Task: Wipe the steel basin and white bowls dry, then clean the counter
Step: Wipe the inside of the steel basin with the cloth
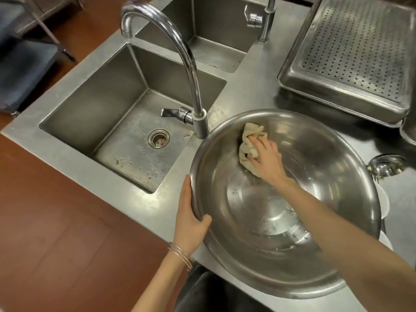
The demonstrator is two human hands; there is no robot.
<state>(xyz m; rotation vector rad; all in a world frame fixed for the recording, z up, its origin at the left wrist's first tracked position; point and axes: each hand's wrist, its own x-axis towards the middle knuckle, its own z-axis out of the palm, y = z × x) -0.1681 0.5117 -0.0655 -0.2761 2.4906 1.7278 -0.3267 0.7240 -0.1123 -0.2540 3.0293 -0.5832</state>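
A large round steel basin (315,140) rests tilted toward me on the steel counter (252,86), with water drops on its bottom. My left hand (189,224) grips its near left rim. Inside it, my right hand (265,156) presses a crumpled beige cloth (248,140) against the far left wall. White bowls (385,203) show only as a thin white edge behind the basin's right rim; the rest is hidden.
A square sink (126,122) with a drain and scraps lies to the left under a tall curved tap (180,55). A second sink (216,30) is behind. A perforated steel tray (351,55) fills the back right; a ladle (387,165) lies at right.
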